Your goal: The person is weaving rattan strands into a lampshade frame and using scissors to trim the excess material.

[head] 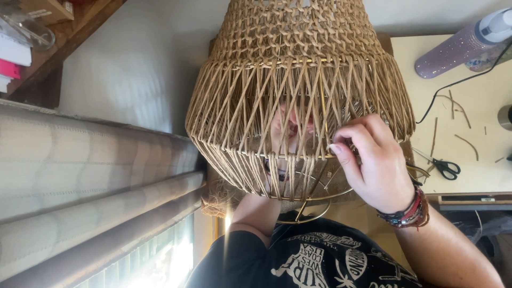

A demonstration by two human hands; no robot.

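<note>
A large woven lampshade [288, 58] of tan cord on a brass wire frame [306, 213] fills the middle of the view, held up in front of my chest. My left hand [290, 133] is inside the shade, seen only through the strands, with its fingers curled on the weave. The left forearm enters from below. My right hand [378, 165], with beaded bracelets on the wrist, is outside at the shade's lower right. Its fingertips pinch a cord strand [341, 145] at the lower ring.
A pale table [480, 122] at right carries black-handled scissors [445, 168], cut cord scraps [466, 143], a black cable [453, 85] and a glittery purple bottle [464, 45]. Window blinds [80, 176] are at left, with a wooden shelf of books [32, 32] above them.
</note>
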